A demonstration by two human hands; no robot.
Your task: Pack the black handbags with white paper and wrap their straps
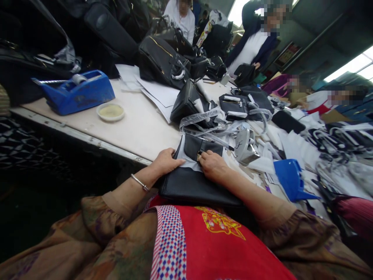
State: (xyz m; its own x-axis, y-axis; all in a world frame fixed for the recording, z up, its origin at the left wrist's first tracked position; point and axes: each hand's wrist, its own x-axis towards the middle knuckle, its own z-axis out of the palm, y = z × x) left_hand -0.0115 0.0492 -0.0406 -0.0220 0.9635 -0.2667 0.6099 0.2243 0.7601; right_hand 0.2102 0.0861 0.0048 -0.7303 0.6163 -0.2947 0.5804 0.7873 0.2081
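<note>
A black bag (198, 188) lies at the table's front edge, against the red apron. On its upper part are a sheet of white paper (190, 162) and a black flap with a small gold clasp (198, 156). My left hand (168, 161) grips the bag's left edge, thumb over the white paper. My right hand (214, 165) is closed at the clasp, fingers bent around it; the fingertips partly hide the clasp.
A blue tape dispenser (80, 92) and a round dish (110, 112) stand at the left. Black bags (163, 60) and white sheets (160, 91) lie beyond. Another blue dispenser (290, 181) is at the right. Several people are across the table.
</note>
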